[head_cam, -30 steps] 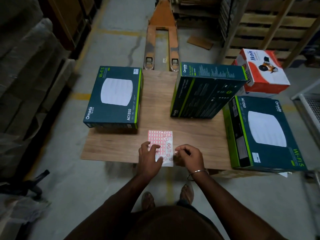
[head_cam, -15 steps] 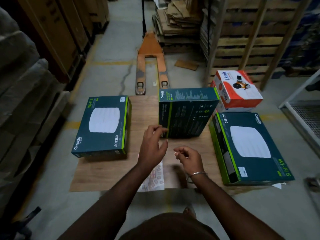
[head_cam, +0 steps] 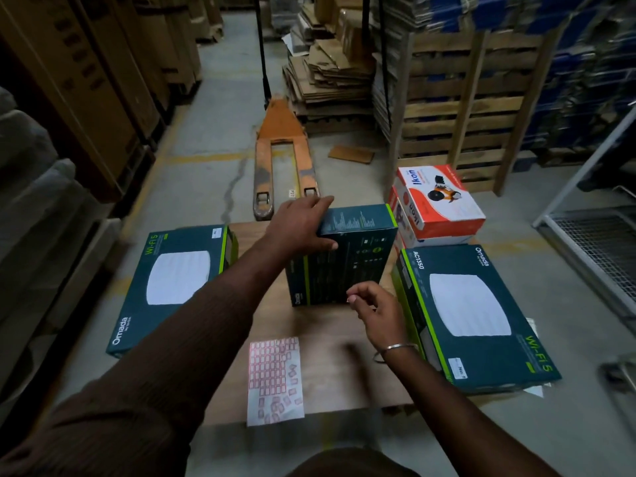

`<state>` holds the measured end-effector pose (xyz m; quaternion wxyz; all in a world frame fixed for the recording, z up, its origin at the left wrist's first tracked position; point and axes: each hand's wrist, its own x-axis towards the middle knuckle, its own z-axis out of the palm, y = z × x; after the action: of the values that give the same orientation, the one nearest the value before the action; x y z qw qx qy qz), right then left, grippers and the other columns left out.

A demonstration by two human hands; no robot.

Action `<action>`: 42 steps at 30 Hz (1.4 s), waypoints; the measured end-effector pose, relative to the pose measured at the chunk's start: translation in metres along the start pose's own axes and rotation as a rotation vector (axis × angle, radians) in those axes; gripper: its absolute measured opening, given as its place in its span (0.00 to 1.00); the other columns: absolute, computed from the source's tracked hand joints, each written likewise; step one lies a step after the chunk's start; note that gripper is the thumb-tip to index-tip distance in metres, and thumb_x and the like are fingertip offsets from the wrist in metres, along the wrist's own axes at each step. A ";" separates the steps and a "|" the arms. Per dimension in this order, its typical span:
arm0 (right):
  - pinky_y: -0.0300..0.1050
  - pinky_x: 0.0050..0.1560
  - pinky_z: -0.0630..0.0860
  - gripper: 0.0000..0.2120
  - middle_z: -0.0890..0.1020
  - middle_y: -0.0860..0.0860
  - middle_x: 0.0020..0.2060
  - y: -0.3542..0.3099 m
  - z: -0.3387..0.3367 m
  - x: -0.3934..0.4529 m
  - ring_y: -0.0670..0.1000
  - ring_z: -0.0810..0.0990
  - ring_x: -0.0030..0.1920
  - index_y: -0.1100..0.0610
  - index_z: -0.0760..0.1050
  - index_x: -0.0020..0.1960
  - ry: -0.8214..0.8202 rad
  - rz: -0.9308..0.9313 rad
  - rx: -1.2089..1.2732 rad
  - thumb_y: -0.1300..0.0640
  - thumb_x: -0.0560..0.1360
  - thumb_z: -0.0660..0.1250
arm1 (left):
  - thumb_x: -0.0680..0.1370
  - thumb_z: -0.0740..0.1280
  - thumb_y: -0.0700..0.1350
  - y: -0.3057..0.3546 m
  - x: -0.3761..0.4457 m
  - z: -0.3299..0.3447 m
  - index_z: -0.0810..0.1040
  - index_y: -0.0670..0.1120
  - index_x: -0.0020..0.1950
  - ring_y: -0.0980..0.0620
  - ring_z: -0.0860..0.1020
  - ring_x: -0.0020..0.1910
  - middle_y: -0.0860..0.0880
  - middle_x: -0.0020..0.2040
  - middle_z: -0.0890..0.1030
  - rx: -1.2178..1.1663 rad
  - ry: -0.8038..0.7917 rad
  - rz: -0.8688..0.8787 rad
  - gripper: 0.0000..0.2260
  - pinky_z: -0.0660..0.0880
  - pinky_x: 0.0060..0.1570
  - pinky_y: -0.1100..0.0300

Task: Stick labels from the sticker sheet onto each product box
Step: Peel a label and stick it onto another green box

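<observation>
Dark teal upright product box (head_cam: 344, 256), standing on edge mid-worktop: left hand (head_cam: 297, 225) is gripping its top left corner, fingers curling over the top edge and thumb on the near face. Right hand (head_cam: 377, 308) is hovering just before the box's lower near face, its grip narrow, fingertips pinching a small pale label (head_cam: 351, 299). Sticker sheet (head_cam: 275, 380), red-bordered, is lying flat at the wooden worktop's (head_cam: 330, 339) near edge. Flat Omada box (head_cam: 172, 287) is lying to the left, another flat Omada box (head_cam: 475, 315) to the right. Orange-and-white Ikon box (head_cam: 440, 201) is sitting behind; orange pallet jack (head_cam: 282, 166) is standing on the floor beyond.
</observation>
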<state>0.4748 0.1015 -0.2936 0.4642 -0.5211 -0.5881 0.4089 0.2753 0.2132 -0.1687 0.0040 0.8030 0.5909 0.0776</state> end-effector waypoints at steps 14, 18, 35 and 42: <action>0.37 0.53 0.76 0.05 0.81 0.50 0.46 -0.031 -0.045 0.056 0.46 0.81 0.50 0.52 0.82 0.47 0.069 -0.173 -0.089 0.60 0.75 0.70 | 0.74 0.75 0.58 -0.004 -0.004 0.025 0.73 0.51 0.71 0.47 0.77 0.58 0.49 0.63 0.78 -0.124 0.162 -0.021 0.29 0.77 0.56 0.48; 0.33 0.49 0.76 0.06 0.85 0.51 0.45 -0.046 -0.052 0.067 0.44 0.83 0.47 0.58 0.84 0.48 0.022 -0.169 -0.093 0.67 0.78 0.71 | 0.74 0.76 0.56 -0.004 -0.007 0.031 0.74 0.51 0.71 0.49 0.75 0.61 0.50 0.65 0.77 -0.239 0.178 -0.048 0.28 0.77 0.57 0.48; 0.33 0.46 0.77 0.02 0.85 0.49 0.43 -0.086 -0.048 0.120 0.42 0.82 0.45 0.57 0.84 0.49 -0.050 -0.248 -0.290 0.61 0.78 0.73 | 0.75 0.76 0.52 -0.001 -0.013 0.030 0.76 0.50 0.70 0.51 0.74 0.61 0.51 0.64 0.76 -0.358 0.201 -0.060 0.25 0.75 0.53 0.54; 0.28 0.44 0.75 0.01 0.83 0.48 0.45 -0.088 -0.045 0.123 0.41 0.81 0.48 0.55 0.83 0.49 -0.093 -0.261 -0.330 0.59 0.78 0.72 | 0.74 0.77 0.53 0.001 -0.012 0.032 0.75 0.50 0.69 0.50 0.75 0.60 0.51 0.63 0.76 -0.343 0.214 -0.077 0.25 0.76 0.54 0.52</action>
<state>0.4949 0.2126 -0.1833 0.3942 -0.4899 -0.7303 0.2672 0.2766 0.2048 -0.2014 0.0806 0.7544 0.5965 0.2617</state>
